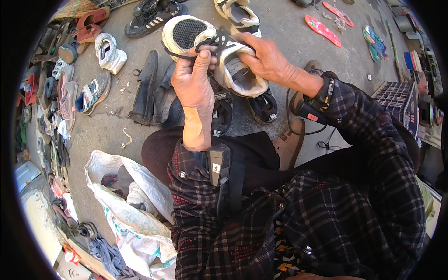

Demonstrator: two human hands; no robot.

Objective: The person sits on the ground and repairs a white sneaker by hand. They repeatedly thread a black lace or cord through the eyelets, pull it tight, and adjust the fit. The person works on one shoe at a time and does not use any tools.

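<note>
My left hand has its fingers closed on black laces at a white shoe with a dark mesh top. My right hand grips the collar of a white shoe, its padded opening turned toward me and a dark lining showing inside. The two white pieces are close together, with lace running between them. Just beneath them lie black sandals and a pair of worn dark shoes.
Loose shoes and long rows of footwear line the left. A white woven sack holding shoes sits beside my left leg. Pink soles lie at the upper right, a crate at the right. A black cable trails near my right knee.
</note>
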